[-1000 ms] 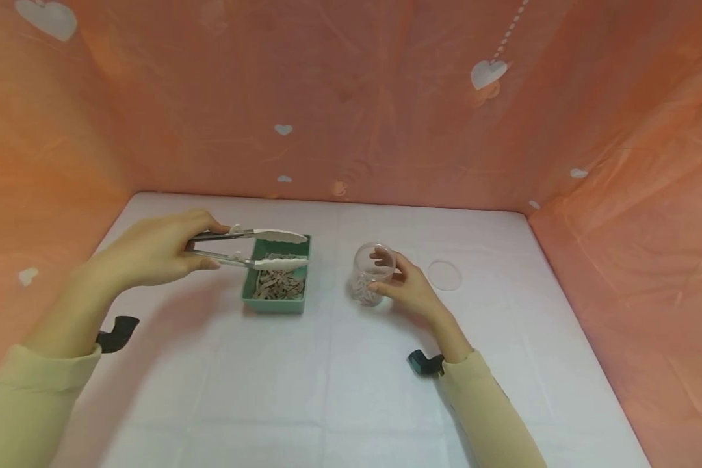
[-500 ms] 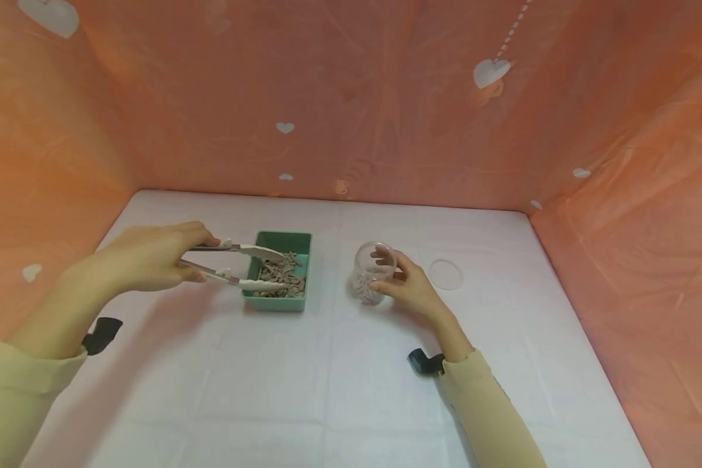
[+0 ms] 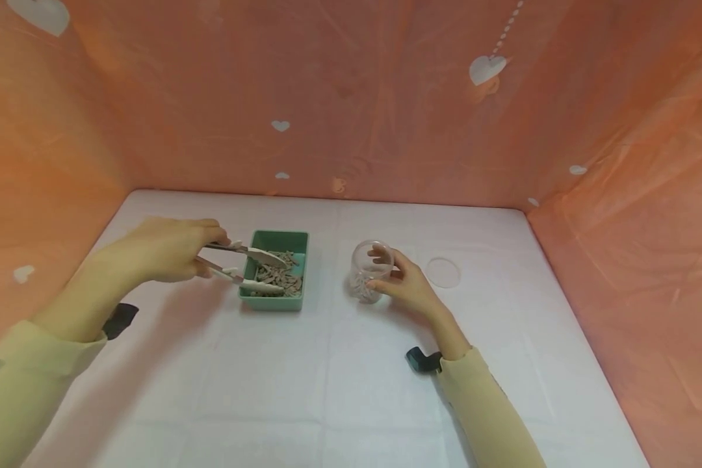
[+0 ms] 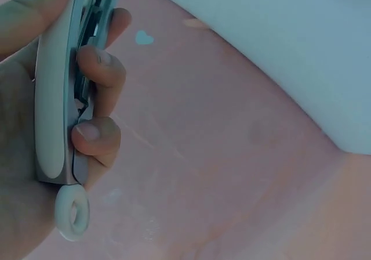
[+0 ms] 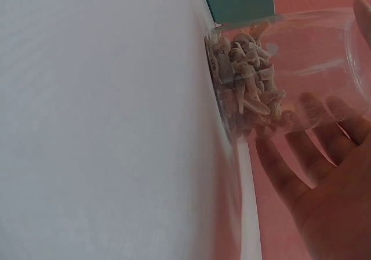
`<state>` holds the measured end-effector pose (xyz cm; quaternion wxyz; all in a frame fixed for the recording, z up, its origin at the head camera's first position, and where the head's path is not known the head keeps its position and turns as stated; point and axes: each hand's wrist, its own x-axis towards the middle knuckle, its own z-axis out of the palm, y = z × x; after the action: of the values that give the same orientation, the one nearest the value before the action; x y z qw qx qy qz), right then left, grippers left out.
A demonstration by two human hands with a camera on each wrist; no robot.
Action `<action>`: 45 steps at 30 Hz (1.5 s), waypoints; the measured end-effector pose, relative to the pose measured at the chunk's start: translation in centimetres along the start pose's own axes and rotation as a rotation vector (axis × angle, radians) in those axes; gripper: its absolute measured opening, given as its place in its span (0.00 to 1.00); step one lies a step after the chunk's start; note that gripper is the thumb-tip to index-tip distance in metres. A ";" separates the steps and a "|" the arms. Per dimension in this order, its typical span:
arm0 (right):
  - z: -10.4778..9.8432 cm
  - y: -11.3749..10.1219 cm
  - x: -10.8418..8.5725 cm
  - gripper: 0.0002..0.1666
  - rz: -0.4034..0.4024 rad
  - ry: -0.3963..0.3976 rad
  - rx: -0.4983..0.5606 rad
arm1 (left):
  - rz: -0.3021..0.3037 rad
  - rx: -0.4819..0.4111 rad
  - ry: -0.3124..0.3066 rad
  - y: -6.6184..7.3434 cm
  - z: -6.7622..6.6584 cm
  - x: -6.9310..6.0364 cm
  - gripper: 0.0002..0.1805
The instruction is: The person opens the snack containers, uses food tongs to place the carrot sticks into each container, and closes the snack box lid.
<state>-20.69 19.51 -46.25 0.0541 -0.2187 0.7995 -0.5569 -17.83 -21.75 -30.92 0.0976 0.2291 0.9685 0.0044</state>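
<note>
In the head view my left hand [image 3: 158,250] grips a pair of tongs [image 3: 261,286] with metal arms and white tips. The tips are spread apart, down at the greyish-brown strip-like pieces [image 3: 279,278] inside a green rectangular tray [image 3: 272,303]. The left wrist view shows fingers curled round the tongs' handle [image 4: 51,97], with a white ring at its end. My right hand [image 3: 415,289] holds a clear jar [image 3: 363,263], thumb and fingers on either side of it. The jar stands upright without a lid, similar pieces [image 5: 252,77] gathered at its bottom.
A clear round lid or ring [image 3: 443,272] lies flat to the right of the jar. White cloth [image 3: 269,377] covers the table. Orange sheeting [image 3: 351,97] with white hearts rises at the back and both sides.
My left hand has brought the tongs down from above the tray to the pieces, their tips now wider apart. The right hand and jar have stayed in place.
</note>
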 end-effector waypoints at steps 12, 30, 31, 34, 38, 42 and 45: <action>0.0 -0.1 0.0 0.44 0.017 -0.001 0.014 | 0.006 -0.038 0.004 -1.1 0.8 0.6 0.22; 0.0 -0.1 -0.1 0.44 0.025 -0.010 0.013 | 0.044 -0.025 0.055 -1.3 1.4 0.4 0.19; 0.0 -0.1 -0.1 0.44 0.025 -0.010 0.014 | 0.046 -0.023 0.058 -1.3 1.4 0.4 0.19; 0.0 -0.1 -0.1 0.44 0.027 -0.009 0.013 | 0.053 -0.014 0.079 -1.2 1.5 0.2 0.19; 0.0 -0.2 -0.1 0.44 0.025 -0.008 0.014 | 0.061 -0.012 0.099 -1.0 1.6 0.0 0.18; 0.0 -0.2 -0.1 0.44 0.029 -0.005 0.016 | 0.062 -0.018 0.102 -1.1 1.6 -0.1 0.18; 0.0 -0.2 -0.1 0.44 0.026 -0.005 0.018 | 0.056 -0.021 0.107 -1.1 1.6 -0.2 0.18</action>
<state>-20.53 19.55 -46.10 0.0652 -0.2093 0.7971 -0.5627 -17.84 -22.91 -32.46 0.0479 0.2548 0.9654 0.0294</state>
